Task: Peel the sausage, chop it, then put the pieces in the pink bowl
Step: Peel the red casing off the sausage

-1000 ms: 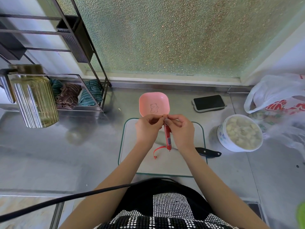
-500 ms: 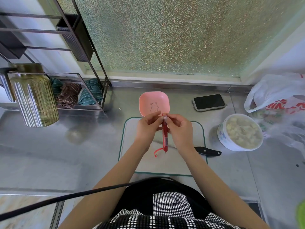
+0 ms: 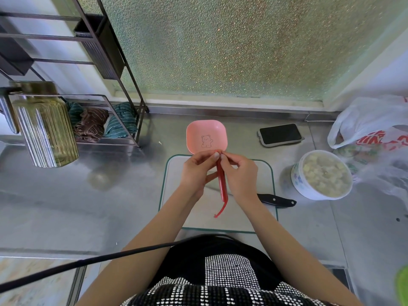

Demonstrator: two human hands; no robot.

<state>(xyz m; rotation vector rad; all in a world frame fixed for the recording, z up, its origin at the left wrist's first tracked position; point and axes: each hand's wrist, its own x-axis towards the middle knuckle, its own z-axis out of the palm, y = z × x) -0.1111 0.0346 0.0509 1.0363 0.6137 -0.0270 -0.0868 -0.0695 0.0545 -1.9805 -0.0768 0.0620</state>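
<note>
While both hands pinch its top end, the thin red-wrapped sausage (image 3: pixel 221 183) hangs upright above the white green-edged cutting board (image 3: pixel 260 215).

Left hand (image 3: pixel 196 171) and right hand (image 3: pixel 239 173) meet just in front of the empty pink square bowl (image 3: pixel 206 135), fingers (image 3: pixel 215 156) closed narrowly on the sausage tip; a loose red strip of casing curls from its lower end. On the steel bench (image 3: pixel 110 206), a black-handled knife (image 3: pixel 277 200) lies at the board's right edge, partly hidden by the right wrist.

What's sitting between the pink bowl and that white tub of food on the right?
In the head view, only bare steel counter separates the pink bowl from the white tub. The phone lies just behind that stretch.
</note>
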